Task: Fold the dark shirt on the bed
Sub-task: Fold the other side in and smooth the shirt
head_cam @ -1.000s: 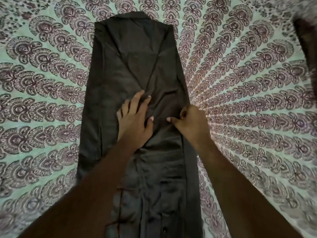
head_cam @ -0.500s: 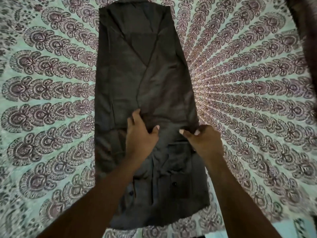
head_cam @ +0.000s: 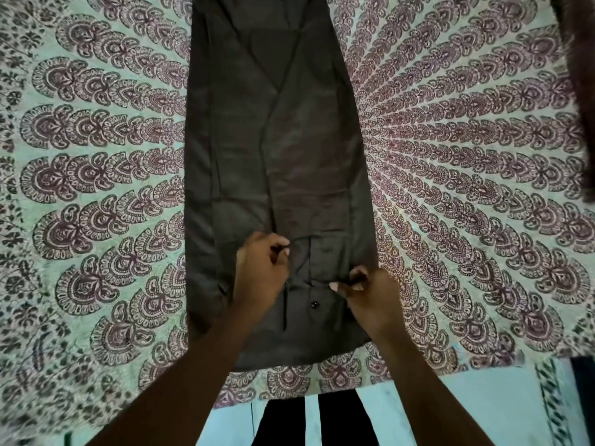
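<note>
I am pinching the dark shirt (head_cam: 277, 162), lying lengthwise on the patterned bed sheet (head_cam: 96, 188), near its near end: left hand (head_cam: 260, 272) and right hand (head_cam: 370, 294) both closed on cloth. Lifting unevenly is risking the tucked sides slipping open.

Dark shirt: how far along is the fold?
Done: the dark shirt lies as a long narrow strip on the patterned bedspread, sides folded inward. In hand: the left hand and right hand pinch fabric near the hem end. Left: folding the strip across its length; no crosswise fold shows yet.
</note>
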Demonstrator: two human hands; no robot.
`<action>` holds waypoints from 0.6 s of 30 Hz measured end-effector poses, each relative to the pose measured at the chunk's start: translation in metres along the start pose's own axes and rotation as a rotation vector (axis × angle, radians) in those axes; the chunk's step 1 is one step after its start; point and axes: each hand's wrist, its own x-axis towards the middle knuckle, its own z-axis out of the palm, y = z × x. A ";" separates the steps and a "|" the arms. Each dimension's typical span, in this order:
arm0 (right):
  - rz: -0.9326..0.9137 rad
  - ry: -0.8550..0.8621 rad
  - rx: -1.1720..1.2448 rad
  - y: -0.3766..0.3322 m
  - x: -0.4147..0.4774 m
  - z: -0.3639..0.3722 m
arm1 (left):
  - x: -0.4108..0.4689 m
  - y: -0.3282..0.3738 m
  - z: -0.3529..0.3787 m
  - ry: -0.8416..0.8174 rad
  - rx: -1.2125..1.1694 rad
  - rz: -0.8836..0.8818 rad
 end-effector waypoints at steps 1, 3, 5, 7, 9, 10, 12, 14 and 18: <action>0.016 -0.010 0.030 0.002 -0.001 0.001 | -0.004 -0.002 0.000 -0.009 -0.010 0.001; 0.057 -0.063 0.060 0.006 -0.002 0.003 | -0.011 -0.004 0.000 -0.065 0.001 0.024; 0.065 -0.102 0.032 0.007 -0.002 0.002 | -0.018 -0.005 -0.001 -0.120 0.153 0.079; -0.018 -0.052 -0.117 0.005 0.000 -0.002 | -0.022 -0.003 -0.004 -0.147 0.403 0.164; -0.186 0.079 -0.288 -0.001 0.005 -0.005 | -0.021 -0.005 -0.006 -0.203 0.554 0.249; -0.306 0.121 -0.379 -0.003 0.010 -0.004 | -0.018 -0.008 -0.007 -0.237 0.574 0.265; -0.576 0.116 -0.572 0.000 0.022 0.000 | -0.014 -0.017 -0.007 -0.294 0.566 0.254; -0.776 0.023 -0.723 0.009 0.033 0.002 | -0.013 -0.024 -0.006 -0.330 0.578 0.255; -0.821 -0.050 -0.844 0.023 0.037 -0.005 | -0.015 -0.028 -0.006 -0.386 0.612 0.264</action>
